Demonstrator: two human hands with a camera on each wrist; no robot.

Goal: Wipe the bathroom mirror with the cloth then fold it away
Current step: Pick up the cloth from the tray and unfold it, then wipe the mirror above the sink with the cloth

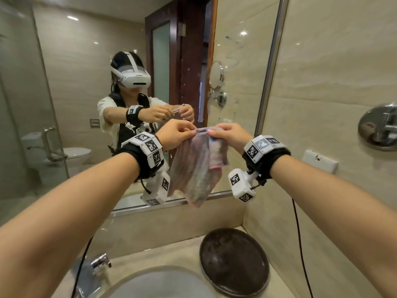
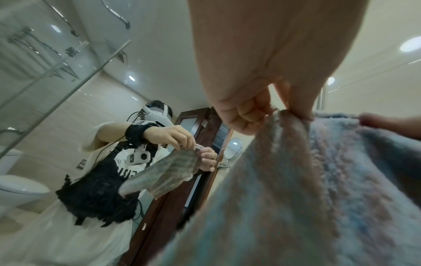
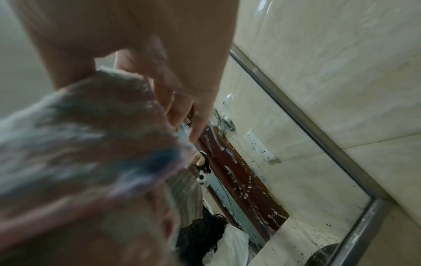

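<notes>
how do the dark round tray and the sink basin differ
The tray is dark brown, nearly black; the basin is pale grey-white. The tray lies on top of the counter, in the corner by the side wall; the basin is sunk into it, nearer the person, and cut off by the frame edge. Both are rounded and lie below the cloth.

Each bare forearm carries a black wrist strap [image 1: 143,160] fitted with white blocks bearing black-and-white square fiducial markers, a white marker-tagged camera module [image 1: 241,184] suspended beneath, and a thin black cable [image 1: 300,250] trailing downward from the right unit.
</notes>
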